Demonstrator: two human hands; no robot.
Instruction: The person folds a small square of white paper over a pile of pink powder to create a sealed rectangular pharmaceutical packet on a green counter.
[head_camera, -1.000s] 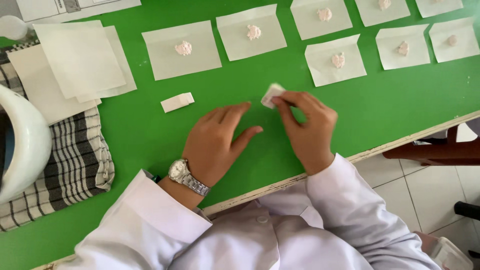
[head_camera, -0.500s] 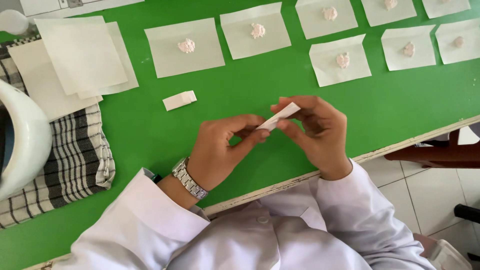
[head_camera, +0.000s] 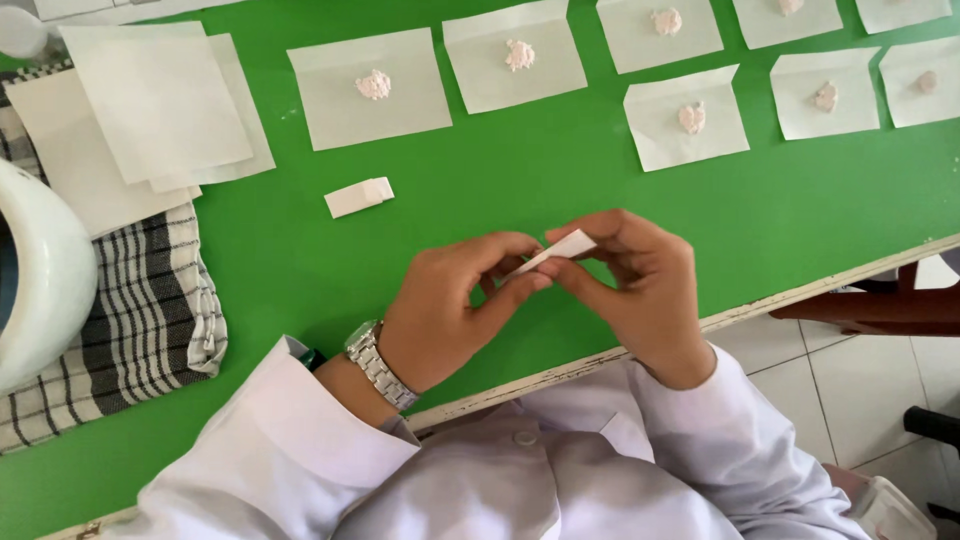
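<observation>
while we look down over our white sleeves, we hold a small folded paper packet (head_camera: 556, 250) between both hands, lifted just above the green surface (head_camera: 300, 270). our left hand (head_camera: 450, 305) has its thumb and fingers closed together on the packet's near end, and our right hand (head_camera: 640, 280) pinches its far end, fingertips clamped on the paper, so the packet lies tilted between the two. a metal wristwatch (head_camera: 378, 365) sits on our left wrist.

taking the packet as our landmark: a second folded packet (head_camera: 360, 196) lies flat on the surface beyond it and to its left, well apart from our hands. farther beyond it, square paper sheets run in a row, each with a small pinkish heap of powder at its middle; the nearest of them are one sheet (head_camera: 370, 88) beyond-left, another (head_camera: 515, 55) straight beyond, and a third (head_camera: 688, 118) beyond-right. far to the packet's left a stack of blank paper squares (head_camera: 150, 110) lies partly over a checked cloth (head_camera: 140, 310), and a white rounded vessel (head_camera: 40, 280) rests on that cloth at the left edge of view. to the packet's right, past the surface's worn edge, we see tiled floor (head_camera: 800, 370).
</observation>
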